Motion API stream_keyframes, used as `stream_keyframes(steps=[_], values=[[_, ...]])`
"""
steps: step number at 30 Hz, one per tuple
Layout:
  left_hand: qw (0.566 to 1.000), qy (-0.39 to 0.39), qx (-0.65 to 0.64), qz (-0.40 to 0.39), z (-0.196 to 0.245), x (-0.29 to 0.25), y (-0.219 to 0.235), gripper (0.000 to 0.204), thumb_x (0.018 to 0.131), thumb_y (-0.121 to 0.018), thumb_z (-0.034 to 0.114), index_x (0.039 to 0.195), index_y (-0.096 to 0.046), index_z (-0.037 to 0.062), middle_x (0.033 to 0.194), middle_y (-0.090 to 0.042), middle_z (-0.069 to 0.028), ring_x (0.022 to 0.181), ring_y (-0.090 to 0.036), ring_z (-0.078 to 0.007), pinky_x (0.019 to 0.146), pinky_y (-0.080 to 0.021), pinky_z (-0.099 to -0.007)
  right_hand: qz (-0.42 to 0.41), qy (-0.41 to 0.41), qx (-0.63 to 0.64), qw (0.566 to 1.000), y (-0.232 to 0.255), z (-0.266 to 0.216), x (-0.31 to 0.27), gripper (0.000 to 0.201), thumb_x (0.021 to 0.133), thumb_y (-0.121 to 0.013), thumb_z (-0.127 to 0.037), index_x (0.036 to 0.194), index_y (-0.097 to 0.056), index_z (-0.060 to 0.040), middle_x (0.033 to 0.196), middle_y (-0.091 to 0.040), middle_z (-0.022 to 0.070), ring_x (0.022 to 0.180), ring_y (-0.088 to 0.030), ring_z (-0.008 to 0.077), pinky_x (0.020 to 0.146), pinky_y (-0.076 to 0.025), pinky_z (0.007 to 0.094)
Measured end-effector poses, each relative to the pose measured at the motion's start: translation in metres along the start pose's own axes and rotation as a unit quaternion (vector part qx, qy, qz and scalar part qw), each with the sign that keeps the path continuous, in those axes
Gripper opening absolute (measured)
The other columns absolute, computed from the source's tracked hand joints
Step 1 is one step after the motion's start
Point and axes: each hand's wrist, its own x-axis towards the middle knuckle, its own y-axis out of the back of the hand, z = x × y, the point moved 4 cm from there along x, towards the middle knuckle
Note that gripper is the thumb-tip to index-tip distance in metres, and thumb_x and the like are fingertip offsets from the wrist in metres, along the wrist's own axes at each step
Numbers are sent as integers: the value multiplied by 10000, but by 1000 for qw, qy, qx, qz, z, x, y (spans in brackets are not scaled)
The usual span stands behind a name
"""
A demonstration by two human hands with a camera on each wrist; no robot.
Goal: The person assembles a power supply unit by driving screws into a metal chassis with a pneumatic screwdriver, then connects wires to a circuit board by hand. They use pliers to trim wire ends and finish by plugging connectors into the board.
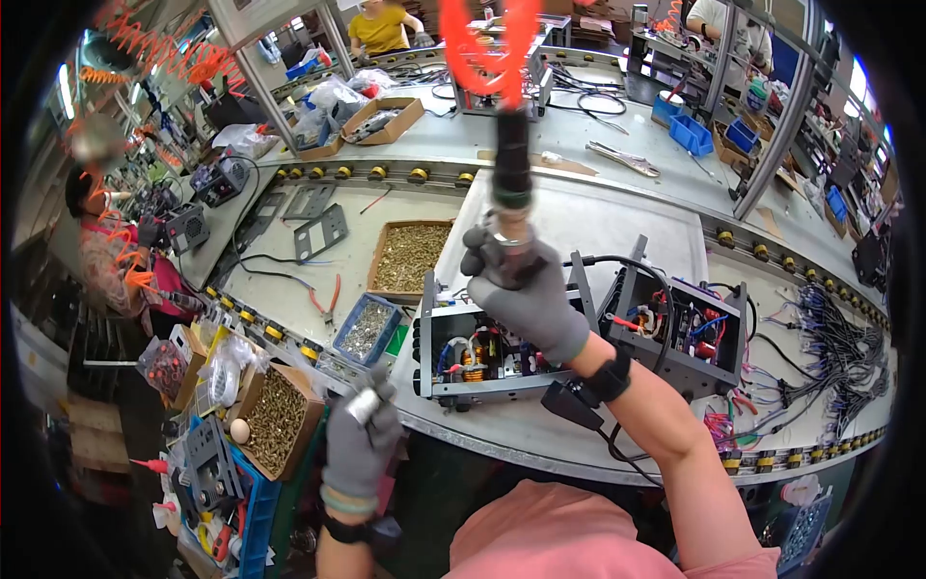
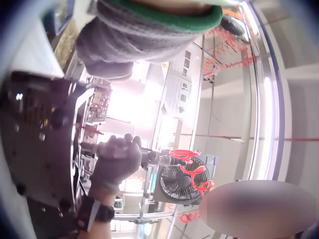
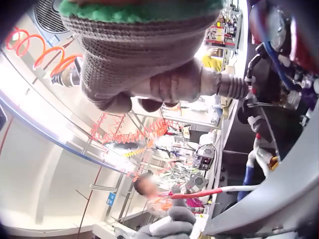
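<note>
My gloved right hand [image 1: 526, 289] grips an upright pneumatic screwdriver [image 1: 511, 183] hanging from a red coiled hose [image 1: 492, 53]. In the right wrist view, its ribbed nose [image 3: 232, 85] points into an open-topped electrical unit [image 1: 492, 352] holding a copper coil and wires. A second such unit [image 1: 680, 333] stands to its right. The gloved left hand [image 1: 362, 444] is off the table's front edge, left of the first unit, fingers bent. A whitish patch shows at its fingers; I cannot tell whether it is a held part or tape.
A box of brass-coloured fasteners [image 1: 413, 253] and a blue bin of small parts [image 1: 367, 328] lie left of the units. Red-handled pliers [image 1: 328, 299] lie nearby. Another fastener box [image 1: 280, 420] stands at lower left. Bundled black cables [image 1: 839, 347] spread at right; rollers edge the table.
</note>
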Motion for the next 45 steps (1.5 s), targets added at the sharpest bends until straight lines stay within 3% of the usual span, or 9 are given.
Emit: stream_keyframes(steps=[6, 8, 10, 20, 28, 31, 34, 38, 45], values=[[972, 86, 210, -66, -88, -35, -48, 270, 1041, -445, 271, 1082, -604, 57, 715, -487, 27, 554, -424, -55, 533, -342, -214, 58, -56, 374, 924, 5, -69, -74, 444, 825, -656, 23, 1247, -524, -25, 1159, -617, 72, 1045, -622, 126, 856, -534, 295], [940, 25, 314, -128, -99, -27, -74, 285, 1061, -417, 282, 1068, -601, 64, 705, -476, 45, 557, -415, -47, 531, -332, -207, -9, 76, 249, 966, 6, -88, -96, 479, 834, -707, -9, 1253, -491, -94, 1083, -576, 104, 939, -604, 206, 829, -529, 381], [971, 163, 144, -98, -110, -19, -86, 290, 1064, -427, 269, 1106, -615, 52, 696, -463, 60, 548, -384, -37, 509, -307, -201, 153, 44, 236, 959, 5, -90, -122, 566, 742, -779, -100, 1247, -531, -161, 933, -555, 61, 684, -573, 189, 509, -484, 322], [966, 176, -64, -177, -137, -8, -106, 399, 1058, -443, 390, 1133, -636, 49, 688, -366, 71, 525, -287, -39, 457, -230, -203, 228, 124, 199, 945, 32, -89, -145, 572, 738, -710, -166, 1281, -532, -156, 921, -530, 28, 641, -531, 150, 503, -471, 310], [955, 195, -66, -213, -124, -3, -122, 380, 1052, -457, 399, 1113, -622, 62, 700, -395, 63, 518, -289, -38, 439, -230, -197, 27, 211, 309, 927, 42, -91, -136, 536, 760, -768, -254, 1235, -562, -114, 993, -599, 64, 719, -579, 191, 669, -499, 383], [978, 145, -27, -147, -125, -3, -122, 359, 1050, -471, 386, 1072, -624, 62, 681, -400, 62, 513, -298, -35, 438, -228, -196, 367, 135, 187, 901, 40, -89, -145, 588, 743, -711, -241, 1285, -519, -115, 1002, -605, 64, 745, -571, 163, 714, -490, 373], [989, 82, 99, -76, -120, -8, -126, 345, 1048, -482, 374, 1040, -624, 60, 651, -389, 65, 504, -299, -28, 432, -222, -198, 371, 134, 204, 896, 39, -80, -150, 565, 753, -735, -228, 1265, -532, -102, 988, -606, 58, 734, -574, 160, 712, -490, 378], [977, 148, 40, -148, -131, -7, -116, 328, 1052, -478, 358, 1055, -628, 66, 641, -404, 65, 487, -297, -20, 417, -216, -204, 34, 196, 280, 939, 45, -79, -134, 511, 767, -811, -150, 1215, -570, -101, 898, -585, 80, 668, -593, 196, 550, -503, 346], [970, 201, 68, -115, -104, -16, -97, 495, 1047, -399, 474, 1237, -601, 64, 758, -471, 78, 582, -380, -29, 469, -274, -199, 157, 100, 269, 945, 40, -90, -133, 515, 732, -847, -164, 1143, -548, -76, 934, -581, 119, 744, -600, 218, 582, -505, 386]])
